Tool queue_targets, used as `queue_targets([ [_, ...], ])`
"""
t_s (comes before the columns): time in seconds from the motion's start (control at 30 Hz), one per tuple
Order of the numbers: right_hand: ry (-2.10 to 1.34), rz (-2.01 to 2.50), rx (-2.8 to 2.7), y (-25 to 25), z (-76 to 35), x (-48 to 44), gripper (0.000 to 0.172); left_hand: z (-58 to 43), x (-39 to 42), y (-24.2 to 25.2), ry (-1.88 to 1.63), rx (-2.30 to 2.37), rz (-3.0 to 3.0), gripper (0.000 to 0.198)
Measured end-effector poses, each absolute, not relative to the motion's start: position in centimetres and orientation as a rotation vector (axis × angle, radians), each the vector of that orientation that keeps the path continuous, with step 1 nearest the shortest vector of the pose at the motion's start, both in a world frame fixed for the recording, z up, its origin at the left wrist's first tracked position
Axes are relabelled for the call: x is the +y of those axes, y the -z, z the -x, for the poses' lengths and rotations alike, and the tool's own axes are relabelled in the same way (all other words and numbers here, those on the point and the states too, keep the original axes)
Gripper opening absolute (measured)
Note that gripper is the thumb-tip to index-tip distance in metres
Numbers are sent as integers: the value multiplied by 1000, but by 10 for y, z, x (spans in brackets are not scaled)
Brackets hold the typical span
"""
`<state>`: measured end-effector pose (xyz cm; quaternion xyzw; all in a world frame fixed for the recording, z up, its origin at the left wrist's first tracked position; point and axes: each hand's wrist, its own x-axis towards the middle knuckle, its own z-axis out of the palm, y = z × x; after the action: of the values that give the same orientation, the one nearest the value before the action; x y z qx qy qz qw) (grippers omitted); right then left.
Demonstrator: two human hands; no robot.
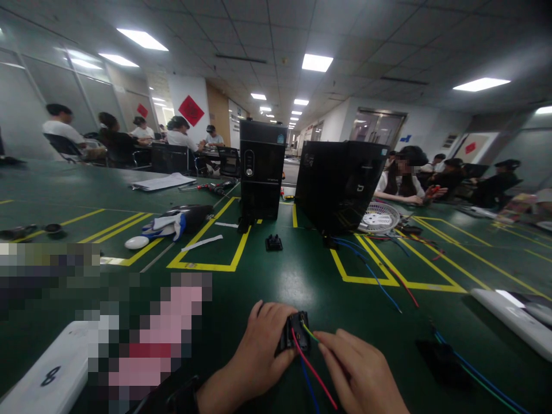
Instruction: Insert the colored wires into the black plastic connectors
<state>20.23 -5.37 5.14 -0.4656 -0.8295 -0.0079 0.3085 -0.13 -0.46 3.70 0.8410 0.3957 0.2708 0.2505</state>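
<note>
My left hand (254,356) is closed round a small black plastic socket part (294,335), held just above the green table (280,276) near its front edge. Red, green and blue wires (313,368) run out of the part toward me. My right hand (360,371) pinches the wires right beside the part, with the fingertips at the green wire. A second small black part (273,243) lies farther back on the table, apart from both hands.
Two black appliance housings (261,169) (340,184) stand upright behind yellow floor-tape squares. Loose blue and red wires (379,276), a white fan grille (379,217), gloves (166,224) and white casings (513,319) lie around. Other people sit at the table's far sides.
</note>
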Motion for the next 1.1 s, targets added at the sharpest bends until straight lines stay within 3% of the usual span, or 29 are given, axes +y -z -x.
queue_targets([
  [0.27, 100, 1145, -2351, -54, -202, -53, 28, 1, -4, -37, -732, 1077, -2293, 45],
  [0.63, -111, 1415, -2366, -66, -215, -52, 26, 2, -3, -35, -722, 1080, -2292, 47],
  [0.87, 152, 1255, -2173, -54, -201, -52, 26, 1, -2, -34, -741, 1086, -2299, 46],
  [1.1, 213, 1162, -2333, -56, -204, -51, 28, 0, -4, -36, -735, 1095, -2290, 46],
])
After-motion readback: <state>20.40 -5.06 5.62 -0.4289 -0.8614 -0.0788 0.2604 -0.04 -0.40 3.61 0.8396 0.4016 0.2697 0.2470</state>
